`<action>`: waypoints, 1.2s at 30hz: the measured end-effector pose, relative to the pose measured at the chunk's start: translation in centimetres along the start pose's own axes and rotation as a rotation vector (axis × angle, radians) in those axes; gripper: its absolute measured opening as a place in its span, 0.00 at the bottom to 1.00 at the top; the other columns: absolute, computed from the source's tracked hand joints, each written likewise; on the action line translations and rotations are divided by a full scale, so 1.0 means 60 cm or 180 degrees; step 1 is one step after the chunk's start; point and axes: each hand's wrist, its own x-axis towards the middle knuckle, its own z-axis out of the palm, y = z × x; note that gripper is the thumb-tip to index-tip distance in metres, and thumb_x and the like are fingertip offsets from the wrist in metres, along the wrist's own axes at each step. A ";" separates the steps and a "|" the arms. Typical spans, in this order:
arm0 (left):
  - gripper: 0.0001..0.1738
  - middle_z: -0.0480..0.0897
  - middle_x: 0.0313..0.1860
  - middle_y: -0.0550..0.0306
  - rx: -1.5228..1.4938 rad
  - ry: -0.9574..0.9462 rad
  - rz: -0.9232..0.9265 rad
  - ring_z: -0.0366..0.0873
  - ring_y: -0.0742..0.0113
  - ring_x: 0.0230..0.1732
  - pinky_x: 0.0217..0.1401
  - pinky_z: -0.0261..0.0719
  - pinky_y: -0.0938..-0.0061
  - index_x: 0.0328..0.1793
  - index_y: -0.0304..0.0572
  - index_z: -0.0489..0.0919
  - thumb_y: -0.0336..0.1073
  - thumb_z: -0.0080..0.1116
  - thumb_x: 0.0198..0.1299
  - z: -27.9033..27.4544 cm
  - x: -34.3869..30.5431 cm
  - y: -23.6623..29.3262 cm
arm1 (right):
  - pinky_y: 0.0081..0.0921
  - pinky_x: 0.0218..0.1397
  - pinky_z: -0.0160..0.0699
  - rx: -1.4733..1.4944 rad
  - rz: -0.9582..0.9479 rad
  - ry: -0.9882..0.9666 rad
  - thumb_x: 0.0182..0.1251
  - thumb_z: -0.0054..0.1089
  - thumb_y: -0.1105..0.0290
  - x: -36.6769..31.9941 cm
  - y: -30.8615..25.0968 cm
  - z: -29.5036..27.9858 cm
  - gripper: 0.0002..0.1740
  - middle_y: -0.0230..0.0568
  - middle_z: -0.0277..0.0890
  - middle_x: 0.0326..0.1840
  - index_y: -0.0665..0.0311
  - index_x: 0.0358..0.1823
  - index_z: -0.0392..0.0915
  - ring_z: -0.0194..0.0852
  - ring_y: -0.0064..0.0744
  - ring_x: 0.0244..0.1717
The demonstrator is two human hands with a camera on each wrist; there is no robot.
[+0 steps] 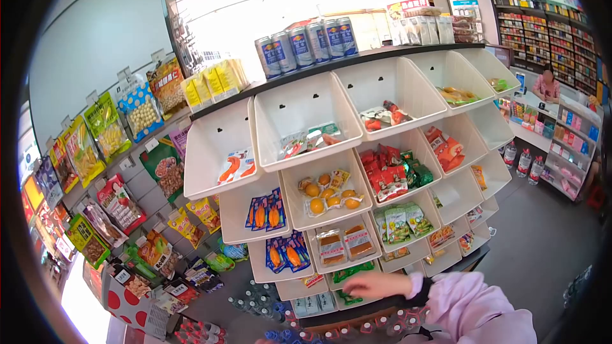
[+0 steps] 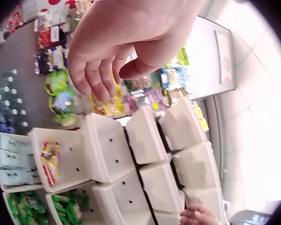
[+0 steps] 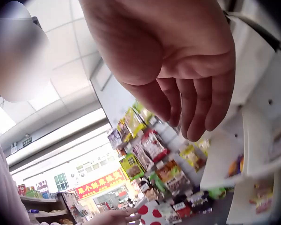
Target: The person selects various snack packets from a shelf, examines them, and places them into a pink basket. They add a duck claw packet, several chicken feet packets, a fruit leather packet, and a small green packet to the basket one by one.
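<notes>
My right hand (image 1: 379, 285) reaches in from the right in a pink sleeve (image 1: 475, 309), in front of the lowest bins of the tiered rack. Green snack packets (image 1: 352, 271) lie in a bin just behind its fingers. In the right wrist view the fingers hang loosely bent, holding nothing. The left wrist view has my left hand (image 2: 131, 42) large at the top, fingers relaxed and nothing in its grasp. Below it in that view stand white bins (image 2: 107, 150), one with a red-and-yellow packet (image 2: 50, 161). In the head view the left hand barely shows at the bottom edge.
Bottles (image 1: 255, 302) stand on the floor at the rack's foot. Hanging snack bags (image 1: 118, 204) cover the left wall. Silver-blue cans (image 1: 303, 44) line the rack's top. At the far right a person (image 1: 546, 86) sits behind a counter, near a shelf unit (image 1: 567, 146).
</notes>
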 end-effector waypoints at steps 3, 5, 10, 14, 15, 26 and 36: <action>0.15 0.76 0.34 0.60 0.0323 -0.0956 0.0367 0.72 0.75 0.32 0.34 0.70 0.84 0.50 0.36 0.70 0.32 0.51 0.57 0.139 -0.003 0.078 | 0.28 0.41 0.72 -0.0194 -0.0258 0.0513 0.59 0.48 0.70 -0.022 -0.074 -0.163 0.13 0.46 0.74 0.37 0.67 0.45 0.69 0.73 0.39 0.38; 0.15 0.76 0.34 0.60 0.0382 -0.1396 0.0558 0.71 0.76 0.30 0.33 0.70 0.84 0.50 0.38 0.70 0.35 0.51 0.58 0.230 -0.012 0.123 | 0.27 0.38 0.72 -0.0545 -0.0460 0.0975 0.58 0.49 0.72 -0.036 -0.124 -0.265 0.13 0.46 0.73 0.34 0.67 0.45 0.69 0.74 0.37 0.35; 0.16 0.77 0.41 0.49 0.0639 -0.2599 0.1138 0.75 0.65 0.41 0.46 0.74 0.74 0.53 0.30 0.65 0.26 0.46 0.58 0.420 0.000 0.202 | 0.26 0.34 0.71 -0.0909 -0.0473 0.2506 0.53 0.50 0.73 -0.018 -0.128 -0.476 0.11 0.45 0.72 0.26 0.68 0.38 0.72 0.73 0.37 0.30; 0.17 0.77 0.42 0.51 0.0679 -0.3183 0.1345 0.75 0.68 0.42 0.47 0.72 0.77 0.55 0.32 0.64 0.26 0.46 0.58 0.561 -0.008 0.265 | 0.31 0.36 0.71 -0.1952 0.0149 0.2561 0.50 0.52 0.70 0.005 -0.046 -0.598 0.12 0.48 0.74 0.28 0.69 0.35 0.74 0.73 0.43 0.33; 0.17 0.76 0.42 0.51 0.0663 -0.3279 0.1472 0.75 0.68 0.42 0.47 0.72 0.77 0.55 0.33 0.64 0.26 0.47 0.58 0.593 -0.010 0.278 | 0.32 0.37 0.71 -0.2183 0.0345 0.2444 0.49 0.52 0.68 0.011 -0.029 -0.613 0.13 0.49 0.74 0.30 0.69 0.35 0.74 0.73 0.44 0.34; 0.20 0.74 0.44 0.48 0.0721 -0.3297 0.1625 0.73 0.67 0.45 0.48 0.73 0.76 0.55 0.31 0.63 0.30 0.45 0.56 0.840 -0.038 0.378 | 0.36 0.41 0.72 -0.2800 0.1500 0.0805 0.48 0.53 0.54 0.051 0.011 -0.650 0.22 0.55 0.75 0.35 0.70 0.31 0.77 0.74 0.49 0.37; 0.21 0.75 0.44 0.47 0.1363 -0.2970 0.2359 0.73 0.66 0.42 0.41 0.72 0.77 0.53 0.31 0.67 0.27 0.45 0.49 0.936 -0.029 0.306 | 0.32 0.44 0.72 -0.2750 0.2037 0.0684 0.44 0.59 0.44 0.050 -0.011 -0.659 0.32 0.51 0.75 0.39 0.71 0.36 0.76 0.75 0.44 0.41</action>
